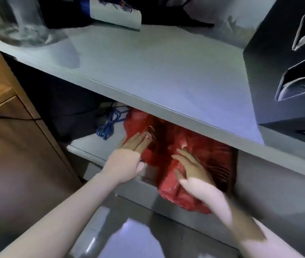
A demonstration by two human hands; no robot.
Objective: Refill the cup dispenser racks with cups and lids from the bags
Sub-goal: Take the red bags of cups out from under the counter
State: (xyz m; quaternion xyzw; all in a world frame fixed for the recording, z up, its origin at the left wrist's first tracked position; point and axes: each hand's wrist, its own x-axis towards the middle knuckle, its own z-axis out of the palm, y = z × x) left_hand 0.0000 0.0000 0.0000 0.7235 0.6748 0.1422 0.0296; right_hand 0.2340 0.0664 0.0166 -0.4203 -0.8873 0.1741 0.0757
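A red plastic bag (pixel 168 144) lies on the lower shelf (pixel 95 144) under the grey counter, its near end hanging over the shelf's front edge. Ribbed stacked shapes show through the bag's right side. My left hand (pixel 129 155) rests flat on the bag's left part, fingers straight. With spread fingers, my right hand (pixel 194 174) presses on the bag's near right part. The dark cup dispenser rack (pixel 286 71) stands on the counter at the right, with pale contents in its slanted slots.
The grey counter (pixel 157 71) spans the view above the shelf. A clear plastic container (pixel 21 21) sits at its back left and a white box (pixel 116 13) at the back. A blue cord (pixel 108 125) lies on the lower shelf. A wooden cabinet (pixel 8 136) stands left.
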